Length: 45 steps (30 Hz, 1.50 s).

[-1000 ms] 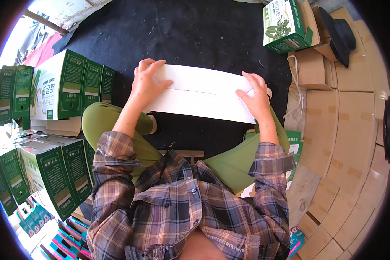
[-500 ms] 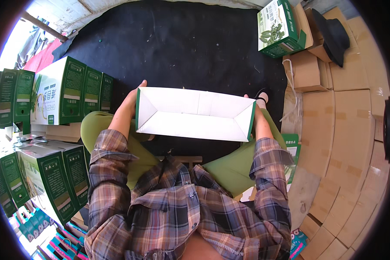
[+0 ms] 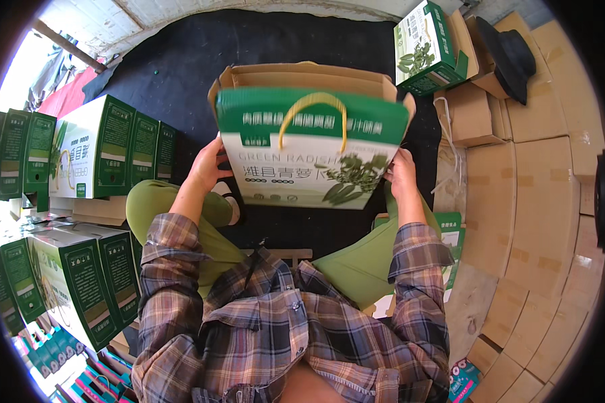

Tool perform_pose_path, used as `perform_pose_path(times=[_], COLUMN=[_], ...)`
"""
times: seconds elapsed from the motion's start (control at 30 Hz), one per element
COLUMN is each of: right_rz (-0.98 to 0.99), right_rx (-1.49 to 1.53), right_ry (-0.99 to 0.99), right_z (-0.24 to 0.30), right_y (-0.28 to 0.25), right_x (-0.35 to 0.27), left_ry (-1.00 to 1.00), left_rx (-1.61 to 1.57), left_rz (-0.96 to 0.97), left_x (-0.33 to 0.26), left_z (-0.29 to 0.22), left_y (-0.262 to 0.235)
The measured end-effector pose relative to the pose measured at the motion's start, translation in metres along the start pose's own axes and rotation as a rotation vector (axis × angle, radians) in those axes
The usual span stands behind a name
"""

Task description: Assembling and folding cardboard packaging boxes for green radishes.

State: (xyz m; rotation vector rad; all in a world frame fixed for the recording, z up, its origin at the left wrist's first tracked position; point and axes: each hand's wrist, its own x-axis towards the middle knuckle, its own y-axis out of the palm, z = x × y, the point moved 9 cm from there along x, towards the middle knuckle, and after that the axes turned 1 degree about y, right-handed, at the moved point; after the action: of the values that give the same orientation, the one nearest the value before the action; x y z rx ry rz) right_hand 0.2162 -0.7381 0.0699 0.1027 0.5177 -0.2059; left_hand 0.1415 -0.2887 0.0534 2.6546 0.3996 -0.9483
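Observation:
A green and white cardboard carton [image 3: 296, 151] with a plant picture is held upright between my two hands, above the black sheet. Its top is open, showing the brown inside, and small side flaps stand out. A yellow rope handle [image 3: 314, 99] arches over its front panel. My left hand [image 3: 207, 168] grips the carton's lower left side. On the opposite side my right hand [image 3: 402, 173] holds it near the lower right edge. Fingers behind the carton are partly hidden.
Finished-looking green and white cartons [image 3: 91, 151] stand in rows at the left. Another carton [image 3: 423, 50] sits at the far right beside a black hat [image 3: 507, 60]. Stacked brown boxes [image 3: 541, 208] line the right. A black sheet [image 3: 282, 40] covers the floor ahead.
The carton has turned from showing its white closed bottom to standing upright, with its printed front and open top in view. Both hands have shifted lower along its sides.

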Motion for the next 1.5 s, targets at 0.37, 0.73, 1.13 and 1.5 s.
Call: perform_pose_path(times=[0.37, 0.73, 1.13, 1.5], right_rz=[0.19, 0.149, 0.268, 0.361], right_rx=[-0.22, -0.031, -0.124, -0.403], right_ry=[0.069, 0.175, 0.05, -0.198], right_z=[-0.054, -0.012, 0.008, 0.012], right_y=[-0.003, 0.006, 0.032, 0.041], right_x=[0.009, -0.036, -0.058, -0.048], left_ry=[-0.043, 0.116, 0.149, 0.58], left_rx=[0.187, 0.333, 0.155, 0.769], left_rz=[-0.03, -0.148, 0.102, -0.162], left_x=[0.014, -0.039, -0.057, -0.062], left_z=[0.029, -0.014, -0.018, -0.048], left_y=[-0.019, 0.006, 0.033, 0.038])
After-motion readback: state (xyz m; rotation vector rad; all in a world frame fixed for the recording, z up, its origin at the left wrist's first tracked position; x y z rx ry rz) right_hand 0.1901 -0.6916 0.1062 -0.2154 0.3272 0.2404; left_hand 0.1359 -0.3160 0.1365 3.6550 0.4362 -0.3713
